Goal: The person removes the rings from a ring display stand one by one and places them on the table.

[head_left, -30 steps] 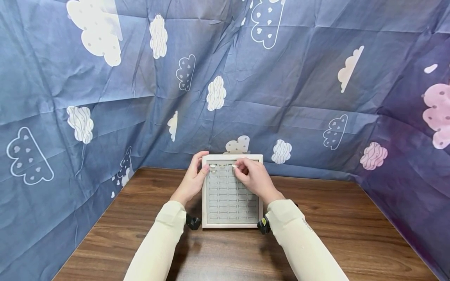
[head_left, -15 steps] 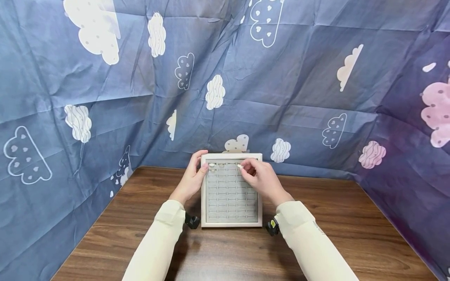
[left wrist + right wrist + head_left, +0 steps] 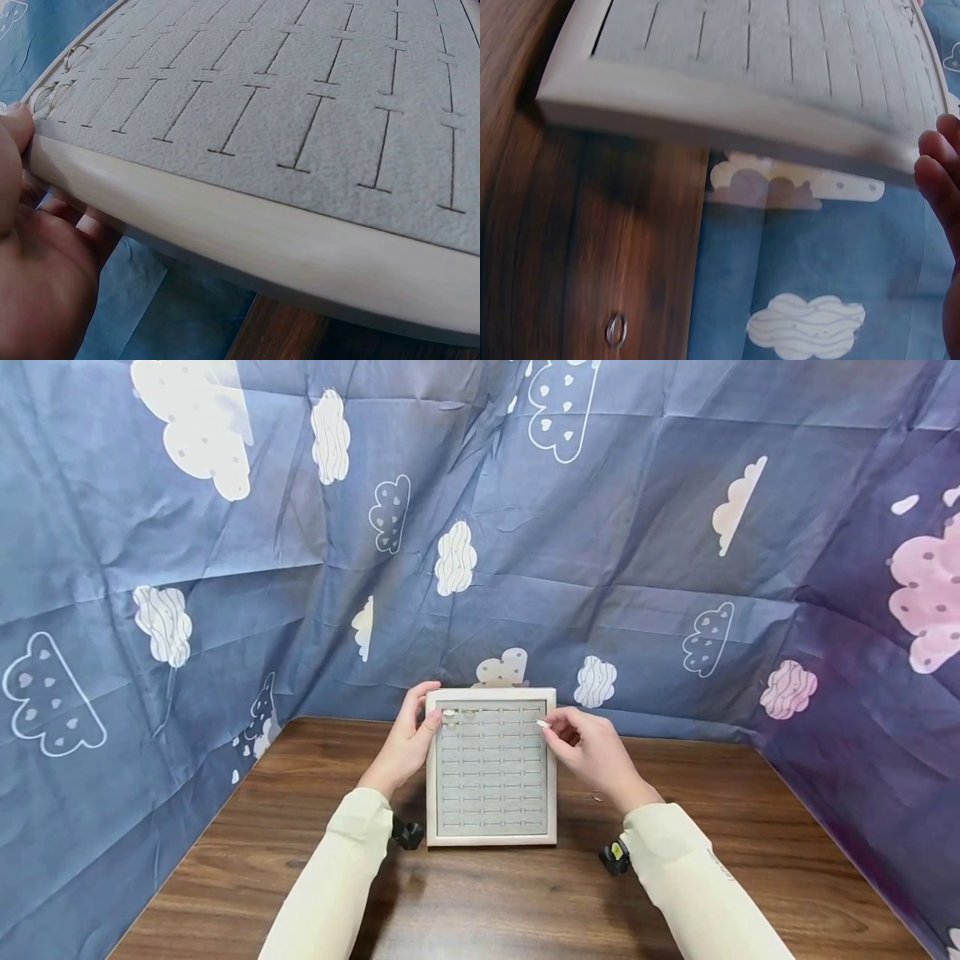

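Observation:
A ring display tray (image 3: 491,841) with a pale frame and grey slotted lining leans up from the tabletop. My left hand (image 3: 408,739) grips its upper left edge, thumb on the front of the frame and fingers behind. Beside that thumb, rings (image 3: 75,56) sit in the upper left slots, one with a bright white top (image 3: 449,712). My right hand (image 3: 592,752) is at the tray's upper right edge, thumb and forefinger pinching a small white-topped ring (image 3: 542,723). In the right wrist view only its fingers (image 3: 937,169) show, by the frame, and the pinched ring is hidden.
A loose ring (image 3: 616,330) lies on the brown wooden table (image 3: 480,902), right of the tray and near my right wrist. Blue cloth (image 3: 637,568) with cloud prints hangs behind the table and along both sides.
My right hand has moved right, from the tray's top row to its right edge, carrying the small ring. The loose ring on the table has come into sight. My left hand keeps its grip.

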Demonstrator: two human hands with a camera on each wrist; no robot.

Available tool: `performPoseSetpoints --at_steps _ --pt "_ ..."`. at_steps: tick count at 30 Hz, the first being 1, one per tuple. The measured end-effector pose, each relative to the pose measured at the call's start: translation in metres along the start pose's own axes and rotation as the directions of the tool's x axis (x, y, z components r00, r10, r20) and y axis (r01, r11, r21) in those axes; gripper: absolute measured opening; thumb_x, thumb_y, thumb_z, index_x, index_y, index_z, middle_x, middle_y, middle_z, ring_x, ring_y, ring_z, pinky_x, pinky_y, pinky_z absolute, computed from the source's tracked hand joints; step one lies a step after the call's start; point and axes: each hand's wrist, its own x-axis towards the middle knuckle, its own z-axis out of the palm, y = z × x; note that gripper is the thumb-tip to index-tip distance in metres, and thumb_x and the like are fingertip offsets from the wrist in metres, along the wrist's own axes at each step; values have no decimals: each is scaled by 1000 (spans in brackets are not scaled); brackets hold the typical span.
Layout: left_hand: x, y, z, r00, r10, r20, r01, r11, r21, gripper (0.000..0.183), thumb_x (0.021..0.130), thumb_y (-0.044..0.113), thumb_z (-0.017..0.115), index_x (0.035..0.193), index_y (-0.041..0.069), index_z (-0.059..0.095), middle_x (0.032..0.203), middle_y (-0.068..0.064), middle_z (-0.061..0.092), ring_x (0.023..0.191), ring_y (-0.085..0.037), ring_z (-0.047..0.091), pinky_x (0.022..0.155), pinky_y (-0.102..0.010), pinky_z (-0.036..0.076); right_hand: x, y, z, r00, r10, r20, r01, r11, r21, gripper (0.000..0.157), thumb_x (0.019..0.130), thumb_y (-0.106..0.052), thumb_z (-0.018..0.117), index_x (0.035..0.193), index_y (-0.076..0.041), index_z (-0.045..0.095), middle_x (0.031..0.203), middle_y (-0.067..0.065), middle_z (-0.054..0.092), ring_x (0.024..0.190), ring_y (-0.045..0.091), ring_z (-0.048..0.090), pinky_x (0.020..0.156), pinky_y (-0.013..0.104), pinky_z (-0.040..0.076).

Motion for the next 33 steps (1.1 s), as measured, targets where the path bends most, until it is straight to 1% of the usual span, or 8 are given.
performPoseSetpoints --at_steps 5,11,17,21,24,27,31,33 --pt "1 0 1 1000 10 4 -10 1000 -11 47 114 7 47 159 10 34 140 -25 52 105 -19 63 84 -27 58 -8 7 -11 1000 -2 6 2 999 -33 17 87 7 79 99 -4 74 75 -2 70 68 3 60 61 15 49" --pt "1 1 1 1000 2 5 -2 1000 -12 46 115 7 47 159 10 35 141 -25 52 106 -21 63 85 -27 58 -23 17 -22 999 7 50 -3 998 -67 12 89 2 79 95 -8 74 74 -6 69 67 -1 57 61 13 47" --pt "2 0 0 1000 3 10 -3 1000 -3 47 115 7 47 160 10 34 142 -25 52 105 -21 63 84 -27 58 -41 31 -29 995 44 89 -34 993 -111 11 92 -2 79 94 -12 74 74 -11 67 67 -3 55 62 12 45" --pt "1 0 0 1000 2 7 -2 1000 8 47 115 7 46 160 9 34 142 -25 52 104 -19 63 84 -28 58 -51 38 -30 989 82 121 -64 988 -143 13 91 -2 79 93 -14 74 73 -13 66 66 -5 54 61 15 45" --pt "0 0 0 1000 -4 5 4 1000 9 47 115 6 46 160 8 34 142 -25 52 104 -20 64 84 -28 58 -59 42 -32 980 121 157 -95 982 -162 8 94 -6 79 93 -12 74 72 -14 65 65 -5 53 60 19 47" --pt "0 1 0 1000 -4 5 4 1000 6 48 115 6 46 160 8 34 142 -25 53 104 -19 64 84 -28 58 -66 44 -35 965 162 206 -126 976 -179 4 96 -9 78 94 -9 74 72 -15 65 65 -5 52 61 23 48" --pt "-1 2 0 1000 -2 1 2 1000 8 47 114 7 47 160 11 35 141 -24 53 103 -18 64 84 -27 58 -75 49 -38 942 205 264 -154 967 -202 4 95 -9 77 94 -8 74 73 -15 65 67 -6 53 63 23 49" --pt "-1 2 0 1000 -3 -1 3 1000 9 47 114 7 47 160 12 35 141 -24 53 103 -18 64 83 -27 58 -79 51 -39 937 212 279 -157 966 -208 4 94 -9 77 94 -8 74 73 -16 66 67 -6 53 63 23 49"
